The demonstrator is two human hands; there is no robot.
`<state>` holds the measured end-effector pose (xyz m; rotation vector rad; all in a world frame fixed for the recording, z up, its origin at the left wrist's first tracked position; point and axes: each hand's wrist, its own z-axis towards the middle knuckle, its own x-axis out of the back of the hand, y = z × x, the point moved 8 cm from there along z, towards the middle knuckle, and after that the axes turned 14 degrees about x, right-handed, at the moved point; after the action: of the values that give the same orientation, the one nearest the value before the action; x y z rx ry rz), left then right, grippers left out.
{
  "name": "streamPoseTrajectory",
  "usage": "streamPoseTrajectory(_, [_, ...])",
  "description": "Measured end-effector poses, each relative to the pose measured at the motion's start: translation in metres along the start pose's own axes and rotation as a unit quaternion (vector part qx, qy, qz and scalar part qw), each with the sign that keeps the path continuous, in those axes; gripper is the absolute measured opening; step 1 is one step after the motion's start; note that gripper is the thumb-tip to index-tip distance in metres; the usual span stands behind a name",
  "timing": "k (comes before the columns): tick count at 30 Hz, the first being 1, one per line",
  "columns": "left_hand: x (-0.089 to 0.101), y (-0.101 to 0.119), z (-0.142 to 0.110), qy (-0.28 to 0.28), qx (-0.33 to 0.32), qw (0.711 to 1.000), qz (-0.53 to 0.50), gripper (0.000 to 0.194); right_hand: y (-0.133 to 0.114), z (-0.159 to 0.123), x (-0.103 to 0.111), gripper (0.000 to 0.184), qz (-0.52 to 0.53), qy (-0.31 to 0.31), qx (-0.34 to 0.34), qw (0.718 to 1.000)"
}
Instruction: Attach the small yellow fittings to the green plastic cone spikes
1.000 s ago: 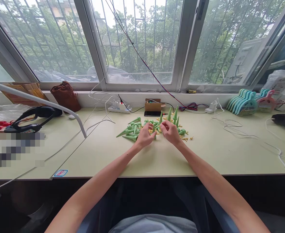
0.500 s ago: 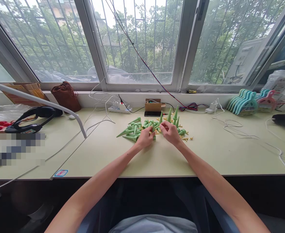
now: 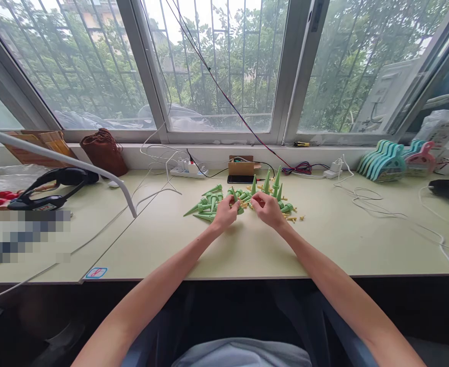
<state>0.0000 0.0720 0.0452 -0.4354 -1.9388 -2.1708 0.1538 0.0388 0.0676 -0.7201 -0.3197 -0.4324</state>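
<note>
In the head view my left hand (image 3: 225, 212) is closed around a green plastic spike (image 3: 234, 193), whose pointed tip rises above the fingers. Just to its right, my right hand (image 3: 267, 208) has thumb and finger pinched together. Whatever lies in that pinch is hidden or too small to name. More green spikes (image 3: 195, 208) lie in a heap beside and behind my left hand. Several others, such as one green cone (image 3: 276, 178), stand upright behind my right hand. Small yellow plastic pieces (image 3: 292, 219) are scattered around and to the right of that hand.
A dark phone (image 3: 240, 179) and an opened cardboard box (image 3: 241, 166) sit behind the heap. White cables (image 3: 380, 204) run over the table's right side. Headphones (image 3: 56, 186) rest at left, near a curved white bar (image 3: 105, 176). Teal hangers (image 3: 383, 160) stand back right.
My left hand has shifted slightly left and turned, so the green spike in it now points more upright. My right hand stays almost in place, still pinched.
</note>
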Motion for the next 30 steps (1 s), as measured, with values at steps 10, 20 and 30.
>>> streamPoseTrajectory(10, [-0.0002,0.0016,-0.0027,-0.008,0.005,1.000,-0.023,0.023,0.0015,0.0002,0.0004,0.019,-0.008,0.001,0.000,1.000])
streamPoseTrajectory(20, [-0.0025,0.0037,-0.0055,-0.028,0.022,0.999,-0.041,0.024,0.0021,0.0002,0.0003,0.020,-0.016,0.001,-0.005,1.000])
streamPoseTrajectory(30, [-0.0046,0.0101,-0.0100,-0.047,0.018,0.997,-0.059,0.031,0.0000,-0.0003,-0.0076,0.024,0.014,-0.034,0.003,0.999])
